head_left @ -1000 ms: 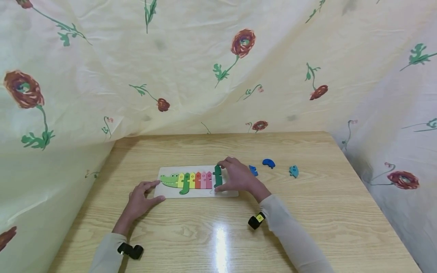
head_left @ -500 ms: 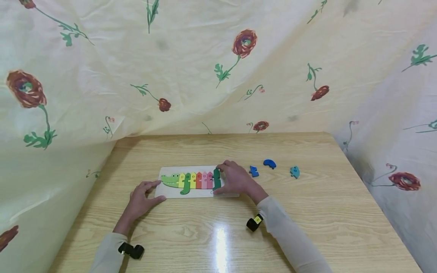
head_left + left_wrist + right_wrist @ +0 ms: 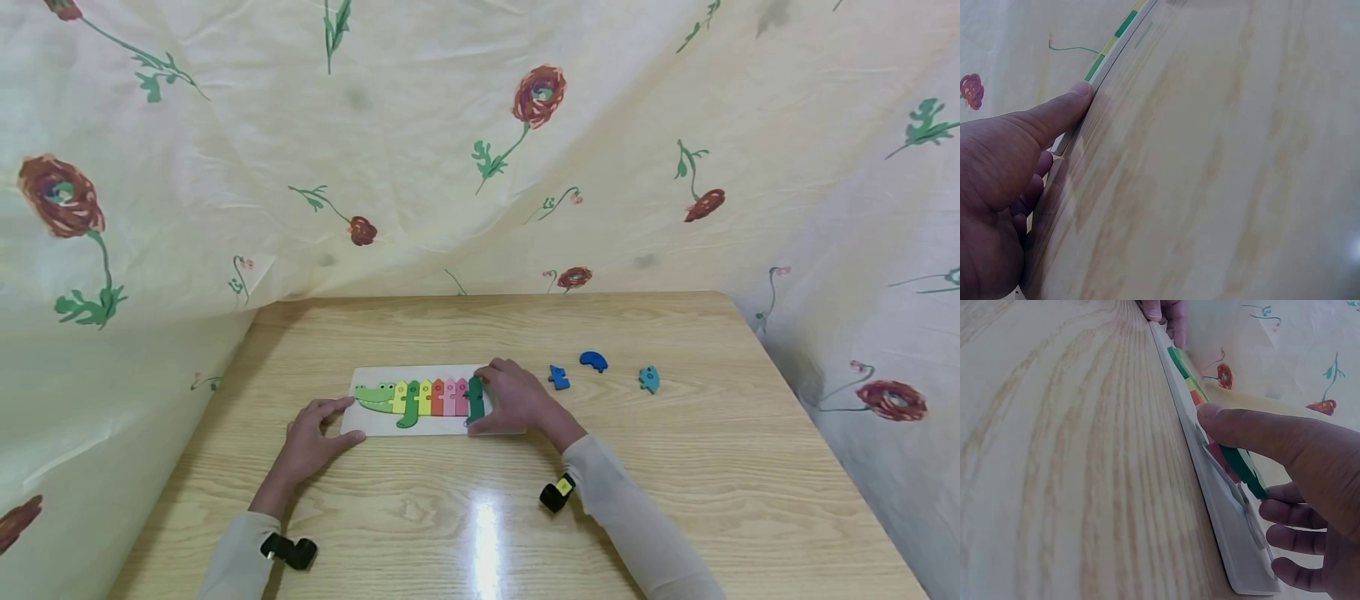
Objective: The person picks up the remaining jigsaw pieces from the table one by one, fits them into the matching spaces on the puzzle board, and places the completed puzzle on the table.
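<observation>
A white puzzle board point(image 3: 442, 426) with a crocodile on it lies on the table. The light green head point(image 3: 373, 397) is at the left, followed by a row of yellow, green, red and pink pieces point(image 3: 455, 397). My left hand point(image 3: 309, 437) holds the board's near left corner, thumb point(image 3: 1054, 119) against the front edge. Between the thumb and fingers of my right hand point(image 3: 517, 398) is a dark green puzzle piece point(image 3: 1244, 469), pinched at its two ends. It sits tilted at the right end of the row, beside the pink pieces. Its seating in the recess cannot be told.
Three loose puzzle pieces lie right of the board: a blue one point(image 3: 558, 377), a dark blue curved one point(image 3: 593, 361) and a teal one point(image 3: 649, 379). A flowered cloth point(image 3: 420, 167) hangs behind and beside the wooden table point(image 3: 420, 517).
My right hand has shifted slightly left and nearer with the dark green piece, closing the gap to the pink pieces. The left hand keeps its place on the board.
</observation>
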Demonstrator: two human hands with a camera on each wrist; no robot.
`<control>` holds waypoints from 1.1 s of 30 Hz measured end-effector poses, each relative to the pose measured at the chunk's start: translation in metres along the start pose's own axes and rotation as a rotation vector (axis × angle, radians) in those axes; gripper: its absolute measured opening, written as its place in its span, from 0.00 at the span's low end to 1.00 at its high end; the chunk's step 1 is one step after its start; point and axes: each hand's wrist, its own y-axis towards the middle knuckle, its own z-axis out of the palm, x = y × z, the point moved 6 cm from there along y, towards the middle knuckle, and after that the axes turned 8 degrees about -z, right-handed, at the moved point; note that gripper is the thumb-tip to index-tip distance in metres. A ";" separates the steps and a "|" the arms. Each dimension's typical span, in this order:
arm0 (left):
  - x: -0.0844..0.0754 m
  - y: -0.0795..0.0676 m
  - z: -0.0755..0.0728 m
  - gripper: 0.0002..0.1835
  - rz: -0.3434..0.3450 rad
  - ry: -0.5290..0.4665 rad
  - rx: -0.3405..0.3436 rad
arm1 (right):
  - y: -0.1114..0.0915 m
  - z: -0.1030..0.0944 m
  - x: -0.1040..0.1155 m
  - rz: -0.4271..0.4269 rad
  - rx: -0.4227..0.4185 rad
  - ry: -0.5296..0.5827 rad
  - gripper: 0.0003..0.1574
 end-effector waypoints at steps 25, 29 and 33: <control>0.003 0.002 0.000 0.41 0.012 -0.009 -0.001 | 0.001 0.003 0.002 0.019 0.007 -0.004 0.64; 0.003 0.002 0.001 0.40 0.014 0.001 -0.004 | 0.001 0.003 0.002 0.017 0.006 -0.005 0.65; 0.003 0.004 0.001 0.40 0.016 0.003 -0.007 | 0.001 0.003 0.001 0.014 0.000 -0.004 0.65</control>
